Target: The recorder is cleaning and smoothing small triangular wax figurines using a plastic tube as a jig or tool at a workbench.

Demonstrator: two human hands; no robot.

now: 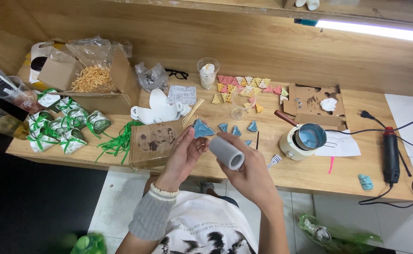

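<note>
Bright strip-light glare upper right, sharp focus

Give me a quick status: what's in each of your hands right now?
Left hand pinching a blue triangular piece. Right hand gripping a grey roll. Nothing between the hands; more blue pieces on the table.

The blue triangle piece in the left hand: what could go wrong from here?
1. The left hand holds the blue triangle piece only by its fingertips, beyond the table edge; it may fall to the floor.
2. The right hand with the grey roll is near the small melting pot; an elbow might tip it.
</note>
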